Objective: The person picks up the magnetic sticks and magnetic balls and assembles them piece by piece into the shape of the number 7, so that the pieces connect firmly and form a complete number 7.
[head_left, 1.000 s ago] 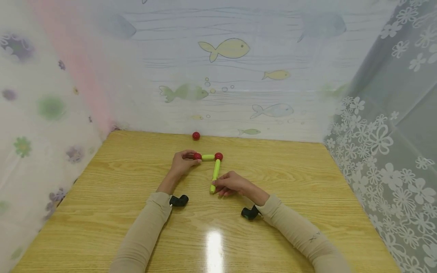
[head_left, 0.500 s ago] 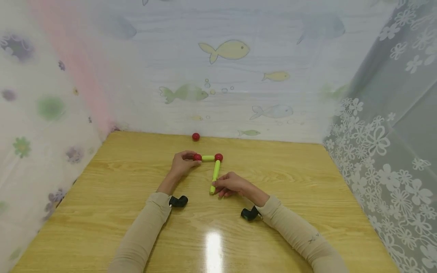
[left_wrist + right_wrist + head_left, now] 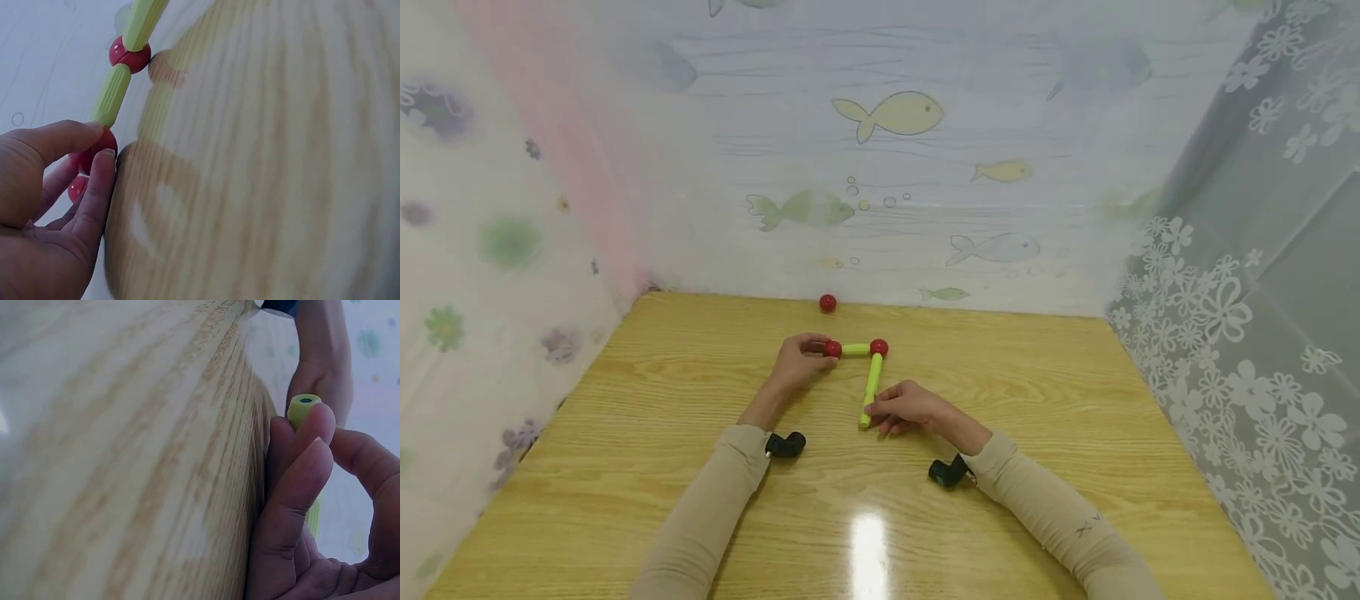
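My left hand (image 3: 797, 362) pinches a red ball (image 3: 832, 349) between thumb and fingers. From that ball a short yellow-green rod (image 3: 855, 350) runs right to a second red ball (image 3: 879, 347). A longer yellow-green rod (image 3: 872, 379) extends from this corner ball towards me, making an L shape. Near its free end, my right hand (image 3: 912, 403) grips it with thumb and fingers. The right wrist view shows a dark round spot in the rod's end (image 3: 304, 410). In the left wrist view, both rods meet the corner ball (image 3: 132, 60).
Another red ball (image 3: 827, 302) lies apart at the wooden table's (image 3: 1000, 375) back edge. A curtain with fish (image 3: 887, 167) hangs directly behind, and flowered curtains flank both sides. Small black wrist cameras (image 3: 786, 445) stick out from both sleeves.
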